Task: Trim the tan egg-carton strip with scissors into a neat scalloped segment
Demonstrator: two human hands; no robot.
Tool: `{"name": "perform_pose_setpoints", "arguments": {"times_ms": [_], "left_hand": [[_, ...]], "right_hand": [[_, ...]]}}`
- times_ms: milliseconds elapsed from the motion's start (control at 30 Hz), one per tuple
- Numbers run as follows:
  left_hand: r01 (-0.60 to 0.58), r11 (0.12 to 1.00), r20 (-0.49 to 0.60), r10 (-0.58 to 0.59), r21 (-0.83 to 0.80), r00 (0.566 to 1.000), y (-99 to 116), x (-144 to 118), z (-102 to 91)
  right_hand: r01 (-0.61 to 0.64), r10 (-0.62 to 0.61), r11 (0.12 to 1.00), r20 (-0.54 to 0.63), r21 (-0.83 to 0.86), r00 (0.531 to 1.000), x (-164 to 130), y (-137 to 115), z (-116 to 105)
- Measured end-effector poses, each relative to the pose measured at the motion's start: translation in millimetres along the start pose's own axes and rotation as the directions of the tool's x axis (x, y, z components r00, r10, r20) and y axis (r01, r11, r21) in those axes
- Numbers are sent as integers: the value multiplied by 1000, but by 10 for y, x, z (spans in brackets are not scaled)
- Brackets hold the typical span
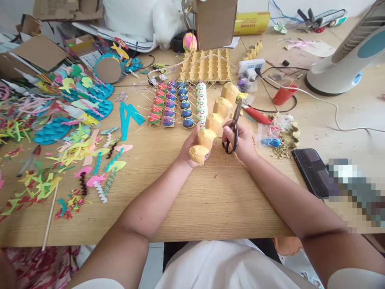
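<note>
My left hand point(189, 149) grips the near end of a long strip of yellow egg-carton cups point(214, 120) that runs away from me across the wooden table point(192, 200). My right hand point(242, 141) holds black scissors point(234, 124) by the handles, blades pointing away along the strip's right side. Just beyond the strip stand rows of painted cups on thin sticks point(174, 106), red, blue and white.
Coloured paper cut-outs point(75, 148) cover the left of the table. A full egg tray point(207, 66) and a cardboard box point(215, 22) sit at the back. A power strip point(251, 66), red cup point(282, 94), fan point(345, 60) and a phone point(313, 170) lie to the right.
</note>
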State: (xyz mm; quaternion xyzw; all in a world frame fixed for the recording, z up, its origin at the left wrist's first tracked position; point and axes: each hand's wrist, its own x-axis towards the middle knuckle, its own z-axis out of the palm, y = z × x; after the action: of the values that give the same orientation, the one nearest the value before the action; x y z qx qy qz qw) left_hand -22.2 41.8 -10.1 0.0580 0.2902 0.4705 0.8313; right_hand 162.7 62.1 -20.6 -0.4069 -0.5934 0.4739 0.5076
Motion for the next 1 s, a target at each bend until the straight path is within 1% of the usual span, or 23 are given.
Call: {"name": "perform_pose_setpoints", "arguments": {"times_ms": [67,133,233,333,400,467,567,667,733,833,933,1000], "left_hand": [[-22,999,-10,22,47,1000,-28,-25,57],[-47,995,2,47,85,999,-56,-35,93],[-106,984,50,100,142,994,-95,-8,78],[-175,961,122,151,213,981,-134,47,8],[-201,940,185,153,277,971,-161,75,-33],[-240,921,229,173,308,958,-179,91,-55],[-296,904,283,210,308,936,-185,101,-66],[-324,902,326,226,285,918,-178,116,-73],[-316,910,320,225,268,920,-177,127,-76],[-275,927,252,211,256,944,-174,128,-67],[-235,954,177,203,186,963,-147,113,-51],[-232,967,149,216,104,965,-115,103,-42]], "right_hand": [[-50,43,990,52,132,998,2,-3,23],[-78,61,979,94,186,994,-3,-5,39],[-77,56,977,109,199,992,-11,-17,43],[-51,34,976,82,211,996,5,-14,15],[-42,27,973,70,227,997,31,11,-18],[-39,21,968,74,247,997,56,44,-53],[-67,37,967,124,247,992,65,66,-88],[-92,54,978,196,189,979,30,21,-88],[-92,57,986,238,139,970,2,-30,-73],[-106,75,989,264,106,961,-13,-83,-46],[-81,70,996,210,48,975,5,-73,-33],[-2,9,998,131,-57,991,14,-40,-33]]}}
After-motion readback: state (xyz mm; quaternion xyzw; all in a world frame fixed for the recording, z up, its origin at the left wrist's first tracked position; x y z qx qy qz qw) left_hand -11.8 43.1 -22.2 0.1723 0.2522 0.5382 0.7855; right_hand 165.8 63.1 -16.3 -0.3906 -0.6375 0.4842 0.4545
